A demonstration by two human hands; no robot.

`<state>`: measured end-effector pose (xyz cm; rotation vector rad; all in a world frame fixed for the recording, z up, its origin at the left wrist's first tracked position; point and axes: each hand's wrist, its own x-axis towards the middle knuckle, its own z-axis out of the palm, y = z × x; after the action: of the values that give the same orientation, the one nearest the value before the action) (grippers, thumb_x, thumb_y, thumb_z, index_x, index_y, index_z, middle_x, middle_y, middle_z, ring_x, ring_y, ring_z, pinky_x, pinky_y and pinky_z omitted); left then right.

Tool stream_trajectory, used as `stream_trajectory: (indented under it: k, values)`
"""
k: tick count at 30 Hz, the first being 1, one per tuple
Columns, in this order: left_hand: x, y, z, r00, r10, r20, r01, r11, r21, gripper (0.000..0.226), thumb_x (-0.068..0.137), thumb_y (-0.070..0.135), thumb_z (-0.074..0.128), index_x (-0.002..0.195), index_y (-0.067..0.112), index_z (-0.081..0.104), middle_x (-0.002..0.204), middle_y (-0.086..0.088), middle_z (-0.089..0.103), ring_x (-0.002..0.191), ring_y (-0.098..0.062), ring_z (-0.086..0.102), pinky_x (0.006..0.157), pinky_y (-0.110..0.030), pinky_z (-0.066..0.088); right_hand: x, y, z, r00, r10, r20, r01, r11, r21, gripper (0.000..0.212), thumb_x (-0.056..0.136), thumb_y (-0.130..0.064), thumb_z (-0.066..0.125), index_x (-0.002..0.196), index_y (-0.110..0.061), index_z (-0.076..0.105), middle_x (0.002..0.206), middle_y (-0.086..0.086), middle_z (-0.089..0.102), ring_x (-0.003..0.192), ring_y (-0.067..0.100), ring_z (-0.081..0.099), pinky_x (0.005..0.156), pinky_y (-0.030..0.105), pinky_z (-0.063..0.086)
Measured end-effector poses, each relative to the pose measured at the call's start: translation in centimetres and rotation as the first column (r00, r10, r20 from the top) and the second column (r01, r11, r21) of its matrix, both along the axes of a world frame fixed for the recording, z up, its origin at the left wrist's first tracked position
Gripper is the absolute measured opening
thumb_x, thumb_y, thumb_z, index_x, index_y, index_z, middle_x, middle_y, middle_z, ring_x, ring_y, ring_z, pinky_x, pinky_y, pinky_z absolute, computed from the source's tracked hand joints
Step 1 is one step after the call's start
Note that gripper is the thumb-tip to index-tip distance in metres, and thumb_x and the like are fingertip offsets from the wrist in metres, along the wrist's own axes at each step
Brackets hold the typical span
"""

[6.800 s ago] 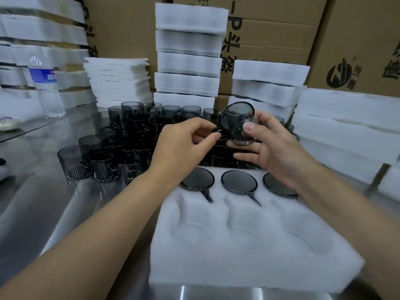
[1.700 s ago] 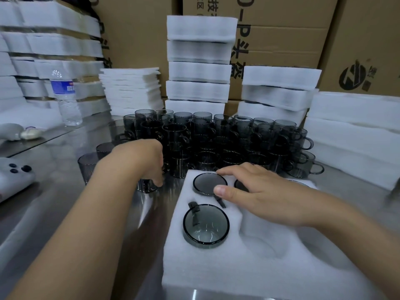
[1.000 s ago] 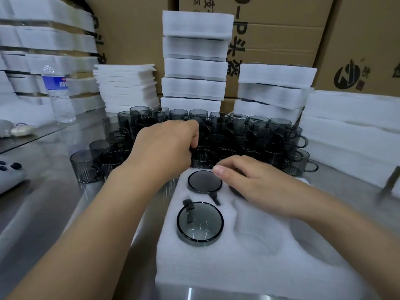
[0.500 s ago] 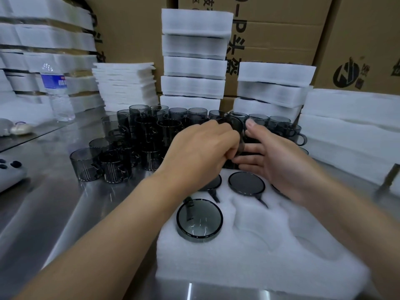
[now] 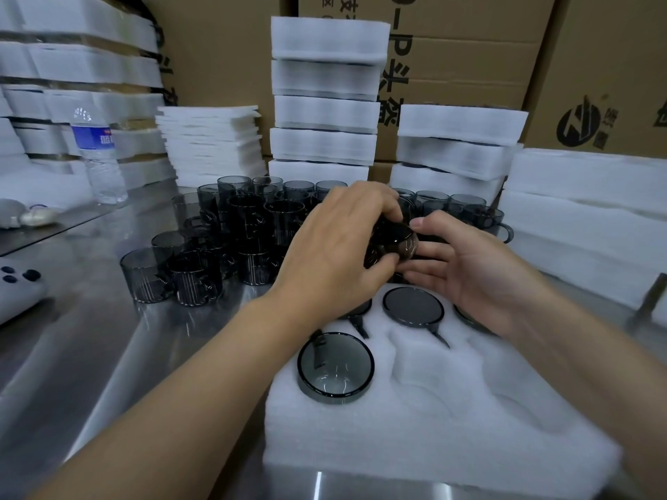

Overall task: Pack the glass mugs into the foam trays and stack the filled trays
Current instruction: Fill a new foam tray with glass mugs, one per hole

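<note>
Both on one glass mug (image 5: 395, 241), up in the air over the far edge of the foam tray (image 5: 433, 445). Left grip (image 5: 335, 254) is curled over its top and near side. Right grip (image 5: 465, 268) takes the other side, thumb on top, fingers underneath. Two-handed, I'd guess, to turn it so the handle meets the pocket's slot. The mug is tilted and its handle is hidden by my left fingers, so I can't tell its facing.

The tray sits on the desk (image 5: 90, 337) straight in front of me, for a short reach. Its near-left pocket has a seated mug (image 5: 335, 368). The far-row mug (image 5: 413, 306) in the middle is plain, and its neighbours are partly under my hands. The near-middle and near-right pockets are empty, so probably near-middle next.

Loose mugs (image 5: 249, 229) crowd just behind the tray. Filled trays (image 5: 325, 113) are stacked behind those, out of the way. It's glass, so lower it gently.
</note>
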<state>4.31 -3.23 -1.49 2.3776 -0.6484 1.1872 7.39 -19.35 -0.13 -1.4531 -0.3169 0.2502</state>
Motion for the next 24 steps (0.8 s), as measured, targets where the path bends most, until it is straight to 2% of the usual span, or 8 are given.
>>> stream_trajectory:
  k: [5, 11, 20, 24]
  values:
    - [0.3, 0.13, -0.34, 0.995, 0.035, -0.092, -0.044, 0.994, -0.104, 0.059, 0.076, 0.033, 0.074, 0.126, 0.016, 0.049, 0.12, 0.004, 0.053, 0.109, -0.009, 0.045, 0.09, -0.014, 0.03, 0.15, -0.04, -0.07, 1.0, 0.003, -0.016, -0.003, 0.999, 0.049, 0.01, 0.084, -0.018, 0.058, 0.092, -0.014, 0.062, 0.085, 0.007, 0.07, 0.071, 0.017, 0.069, 0.085, 0.031, 0.053]
    - [0.33, 0.06, -0.6, 0.98, 0.042, -0.197, -0.076, 0.983, -0.169, 0.069, 0.078, 0.045, 0.07, 0.136, 0.023, 0.039, 0.131, 0.008, 0.049, 0.116, -0.009, 0.048, 0.094, -0.025, 0.039, 0.21, -0.17, -0.04, 0.999, 0.017, -0.029, -0.015, 0.998, 0.069, 0.009, 0.084, -0.015, 0.052, 0.078, -0.017, 0.058, 0.078, 0.006, 0.068, 0.068, 0.017, 0.069, 0.075, 0.028, 0.052]
    - [0.36, 0.06, -0.63, 0.969, 0.049, -0.243, -0.087, 0.985, -0.148, 0.07, 0.075, 0.053, 0.063, 0.136, 0.031, 0.036, 0.117, 0.02, 0.047, 0.11, -0.003, 0.046, 0.087, -0.023, 0.038, 0.35, -0.34, -0.21, 0.999, 0.055, 0.001, -0.055, 0.997, 0.049, 0.008, 0.082, -0.013, 0.052, 0.086, -0.014, 0.059, 0.081, 0.007, 0.068, 0.067, 0.016, 0.068, 0.07, 0.026, 0.054]
    - [0.48, 0.14, -0.73, 0.962, 0.05, -0.269, -0.09, 0.986, -0.138, 0.074, 0.074, 0.055, 0.063, 0.137, 0.033, 0.033, 0.113, 0.02, 0.047, 0.109, -0.003, 0.046, 0.086, -0.024, 0.038, 0.41, -0.39, -0.32, 0.998, 0.067, 0.0, -0.067, 0.995, 0.069, 0.024, 0.063, -0.015, 0.055, 0.087, -0.013, 0.059, 0.078, 0.007, 0.067, 0.066, 0.017, 0.067, 0.065, 0.024, 0.056]
